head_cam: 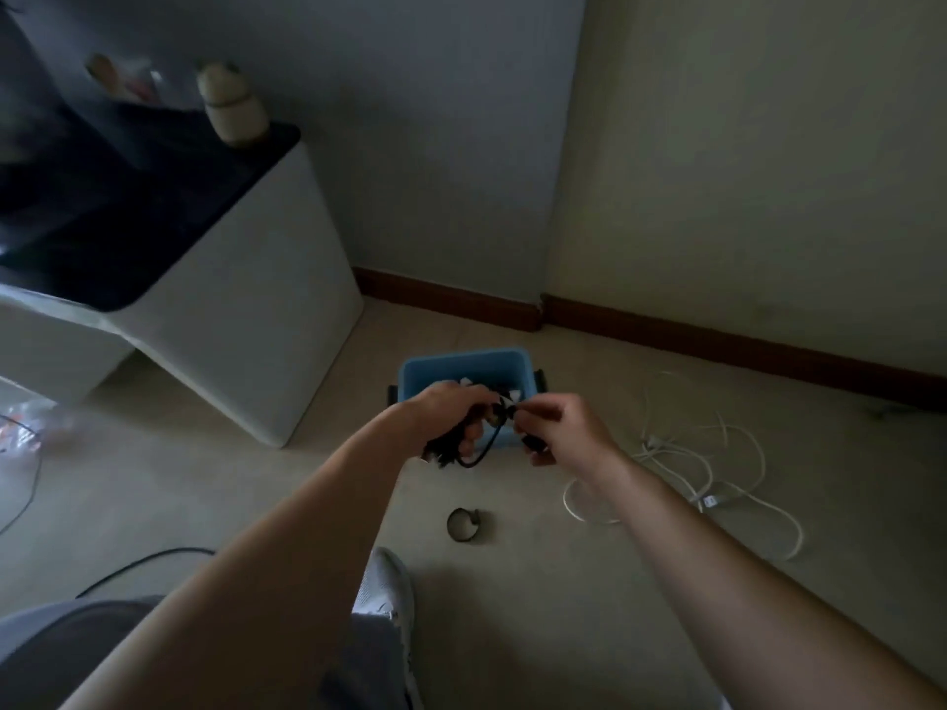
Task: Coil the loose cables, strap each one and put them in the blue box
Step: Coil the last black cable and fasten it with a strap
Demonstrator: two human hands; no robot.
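Note:
My left hand (451, 412) grips a bundle of coiled black cable (474, 450), whose loop hangs below the fingers. My right hand (556, 427) pinches a dark strap or cable end at the bundle's right side. Both hands hover just in front of the blue box (461, 363), which stands on the floor near the wall and holds some white and dark items. A loose white cable (717, 474) sprawls on the floor to the right. A black strap (462, 525) lies curled on the floor below my hands.
A white cabinet with a dark top (230, 299) stands at the left, with a pale figurine (233, 102) on it. Another black cable (143, 561) runs along the floor at lower left. My knee and grey shoe (387, 591) are at the bottom.

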